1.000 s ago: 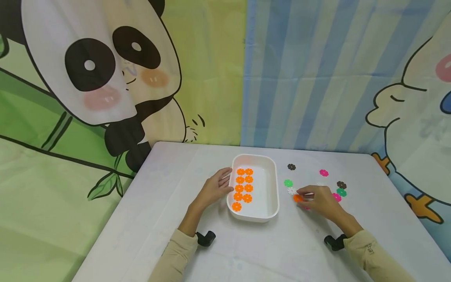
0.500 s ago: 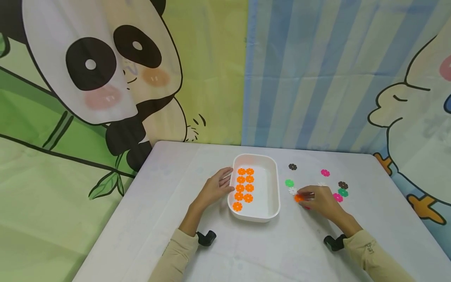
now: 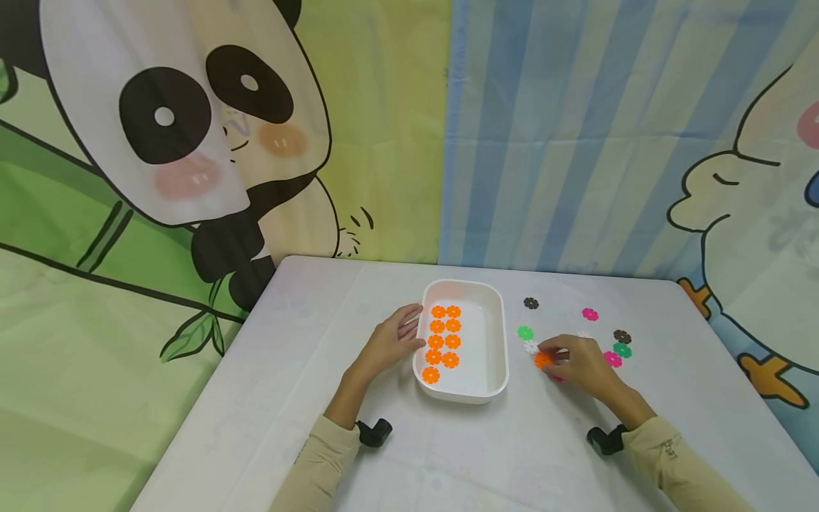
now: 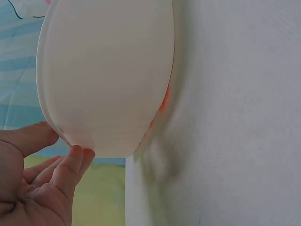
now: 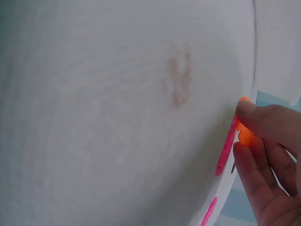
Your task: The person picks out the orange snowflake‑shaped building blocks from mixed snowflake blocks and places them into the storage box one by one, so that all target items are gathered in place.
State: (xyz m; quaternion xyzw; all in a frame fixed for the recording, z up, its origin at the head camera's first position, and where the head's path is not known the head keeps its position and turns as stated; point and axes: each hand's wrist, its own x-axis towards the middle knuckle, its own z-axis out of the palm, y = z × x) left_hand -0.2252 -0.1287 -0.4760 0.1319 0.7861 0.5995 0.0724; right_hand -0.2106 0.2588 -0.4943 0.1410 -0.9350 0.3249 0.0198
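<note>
A white plastic tray (image 3: 484, 341) stands on the table, with orange flower-shaped discs (image 3: 451, 341) set in two columns along its left side. At the tray's left edge, my left hand (image 3: 389, 341) pinches the rim between thumb and fingers, as the left wrist view shows too. To the right of the tray, my right hand (image 3: 581, 361) pinches another orange flower-shaped disc (image 5: 244, 135) between thumb and fingertips, low over the table. Beside it lie a white disc (image 3: 530, 347) and a pink disc (image 5: 225, 151), the pink one partly hidden by the hand in the head view.
More flower discs lie scattered on the right: a light green one (image 3: 525, 333), a dark brown one (image 3: 531, 303), a pink one (image 3: 590, 314), and a darker green one (image 3: 622, 350) touching a brown one (image 3: 623, 336). Printed curtains hang behind the white-covered table (image 3: 448, 455).
</note>
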